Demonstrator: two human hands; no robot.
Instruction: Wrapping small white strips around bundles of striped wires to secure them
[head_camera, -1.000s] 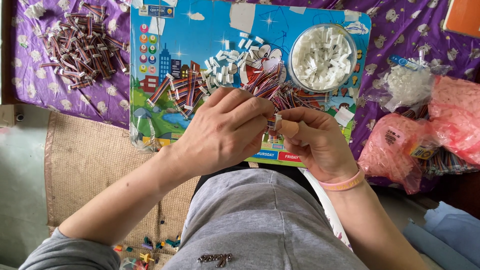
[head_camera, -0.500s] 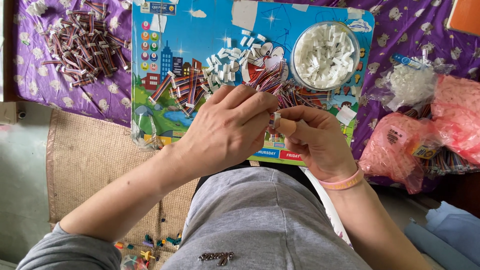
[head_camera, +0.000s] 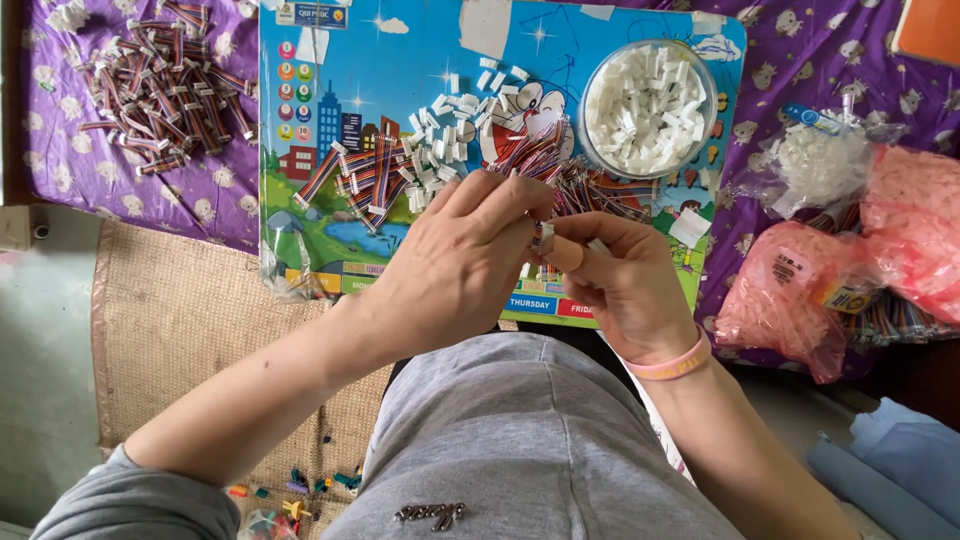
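Observation:
My left hand and my right hand meet over the near edge of a colourful cartoon board. Between their fingertips they pinch a small white connector with coloured wires. Just beyond the fingers lies a bundle of multicoloured ribbon wires. Loose white plastic connectors are scattered across the board's middle. A round clear bowl full of white connectors stands on the board's right side. My right wrist wears a pink band.
A heap of finished wire pieces lies on the purple cloth at far left. Pink plastic bags and a clear bag of white parts sit to the right. A woven mat lies at left; a small wire piece rests on my lap.
Both hands stay together over the board's near edge, with only small finger movements on the connector. The view has shifted slightly.

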